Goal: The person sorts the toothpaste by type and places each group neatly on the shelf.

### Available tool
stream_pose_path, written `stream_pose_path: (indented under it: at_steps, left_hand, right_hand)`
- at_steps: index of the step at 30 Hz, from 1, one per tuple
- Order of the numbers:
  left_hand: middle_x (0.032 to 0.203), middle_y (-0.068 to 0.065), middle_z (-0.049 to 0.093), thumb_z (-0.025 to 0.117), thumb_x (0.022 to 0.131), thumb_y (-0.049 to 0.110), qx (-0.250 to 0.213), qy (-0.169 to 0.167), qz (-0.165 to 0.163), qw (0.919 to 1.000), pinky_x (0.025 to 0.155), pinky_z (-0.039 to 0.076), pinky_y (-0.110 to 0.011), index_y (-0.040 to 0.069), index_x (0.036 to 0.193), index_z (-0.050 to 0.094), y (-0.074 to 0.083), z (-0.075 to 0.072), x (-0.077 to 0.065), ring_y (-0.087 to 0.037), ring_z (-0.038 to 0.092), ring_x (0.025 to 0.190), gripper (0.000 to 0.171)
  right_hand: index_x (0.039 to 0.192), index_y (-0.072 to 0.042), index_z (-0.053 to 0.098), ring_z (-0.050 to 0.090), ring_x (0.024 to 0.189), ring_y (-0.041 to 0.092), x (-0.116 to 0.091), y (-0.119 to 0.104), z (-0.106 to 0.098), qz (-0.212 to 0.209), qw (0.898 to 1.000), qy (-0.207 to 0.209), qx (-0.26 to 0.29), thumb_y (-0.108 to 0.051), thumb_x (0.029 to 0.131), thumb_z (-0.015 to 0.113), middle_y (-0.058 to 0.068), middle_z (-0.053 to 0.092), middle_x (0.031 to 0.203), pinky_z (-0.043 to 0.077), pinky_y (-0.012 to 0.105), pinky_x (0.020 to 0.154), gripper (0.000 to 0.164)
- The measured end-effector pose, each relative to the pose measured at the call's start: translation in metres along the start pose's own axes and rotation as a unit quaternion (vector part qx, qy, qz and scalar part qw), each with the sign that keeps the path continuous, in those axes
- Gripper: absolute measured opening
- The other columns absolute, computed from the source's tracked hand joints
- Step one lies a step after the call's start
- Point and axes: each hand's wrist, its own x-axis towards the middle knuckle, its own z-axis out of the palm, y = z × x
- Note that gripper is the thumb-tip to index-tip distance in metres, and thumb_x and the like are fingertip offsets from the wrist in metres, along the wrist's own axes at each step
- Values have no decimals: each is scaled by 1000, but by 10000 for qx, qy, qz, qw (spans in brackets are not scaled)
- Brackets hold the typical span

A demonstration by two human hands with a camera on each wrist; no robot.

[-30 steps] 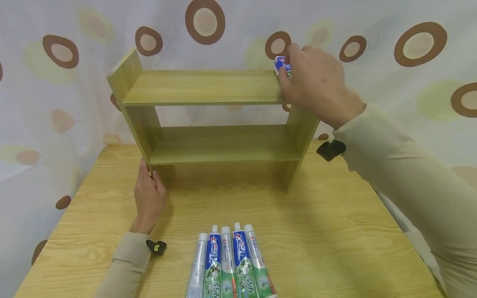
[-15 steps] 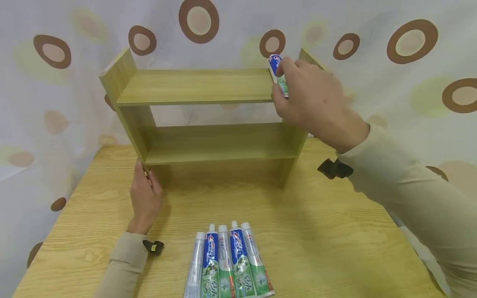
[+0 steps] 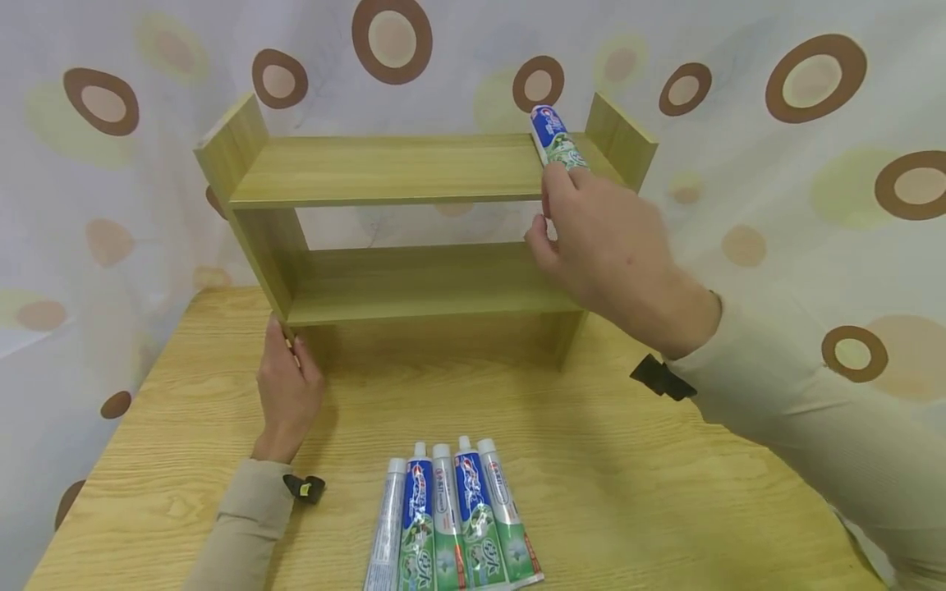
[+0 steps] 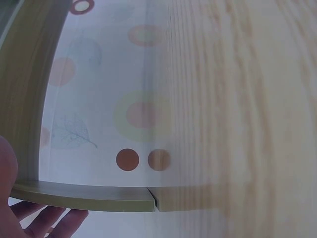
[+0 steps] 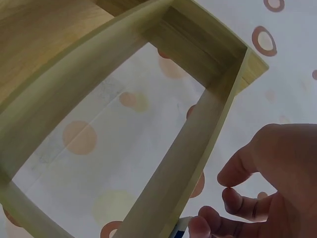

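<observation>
A wooden two-tier shelf rack (image 3: 392, 168) stands on the table. On the right of its top board lies a blue, white and green toothpaste tube (image 3: 556, 139). My right hand (image 3: 621, 254) is at the tube's near end, fingertips touching it, with the thumb held away below. In the right wrist view the thumb (image 5: 237, 168) is apart from the fingers, and a small bit of the tube (image 5: 181, 228) shows past the board. Low on the rack, my left hand (image 3: 291, 394) grips the left side panel (image 4: 89, 197) between thumb and fingers.
Several toothpaste tubes (image 3: 447, 517) lie side by side at the table's front, caps pointing toward the rack. The wooden table (image 3: 650, 460) extends on both sides. A patterned curtain (image 3: 458, 74) hangs close behind the rack.
My right hand has drawn back toward me and down, its thumb coming off the tube, so more of the tube on the top board shows. My left hand keeps its grip on the rack.
</observation>
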Motion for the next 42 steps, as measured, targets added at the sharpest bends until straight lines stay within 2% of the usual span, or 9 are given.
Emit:
stream_pose_path:
  at_steps: [5, 14, 20, 26, 33, 38, 42]
  left_hand:
    - [138, -37, 63, 45, 113, 7, 3, 91, 128, 9999, 97, 54, -73, -6, 158, 42, -1, 0, 0, -58, 66, 123, 47]
    - [134, -37, 65, 44, 114, 7, -10, 101, 159, 9998, 90, 55, -72, -6, 158, 42, 3, -2, -1, -58, 69, 116, 46]
    - [133, -38, 65, 44, 114, 6, 9, 91, 149, 9998, 88, 55, -72, -7, 157, 43, 2, -3, -1, -58, 69, 114, 45]
    - [135, -37, 64, 45, 114, 7, 28, 58, 52, 10000, 93, 55, -72, -7, 156, 43, 3, -4, -1, -58, 68, 119, 44]
    - [138, -36, 64, 46, 113, 6, 18, 80, 10, 10000, 97, 55, -72, -4, 158, 43, 3, -4, -1, -57, 67, 124, 46]
    - [141, -35, 64, 46, 113, 5, -7, 93, 29, 10000, 99, 54, -72, -3, 159, 43, 4, -4, 0, -57, 66, 127, 47]
    - [140, -35, 64, 46, 112, 4, 5, 111, 47, 9999, 98, 54, -72, -3, 159, 43, 4, -5, 0, -57, 66, 126, 47]
  right_hand:
    - [103, 2, 59, 66, 78, 37, -12, -5, 10, -153, 9997, -142, -98, -13, 102, 52, 21, 69, 94, 56, 50, 58, 16]
    - [102, 1, 58, 59, 70, 30, -24, -5, 31, -264, 9982, -510, -198, -12, 104, 55, 13, 61, 83, 50, 40, 52, 14]
    - [100, 0, 58, 64, 69, 29, -33, -1, 51, -379, 9972, -598, -230, -11, 102, 57, 14, 69, 88, 50, 38, 53, 11]
    - [98, -1, 57, 62, 66, 28, -43, 2, 66, -461, 9962, -691, -251, -11, 101, 59, 13, 67, 85, 51, 38, 51, 11]
    - [106, 1, 62, 63, 66, 26, -55, 3, 81, -518, 9947, -827, -314, -13, 101, 64, 14, 71, 89, 53, 36, 50, 15]
    - [100, -2, 59, 54, 56, 20, -67, 2, 95, -536, 9947, -852, -220, -12, 100, 63, 8, 60, 75, 42, 30, 43, 11]
    - [96, -3, 57, 48, 53, 16, -75, 2, 106, -606, 9949, -801, -130, -10, 99, 64, 4, 52, 69, 35, 26, 43, 10]
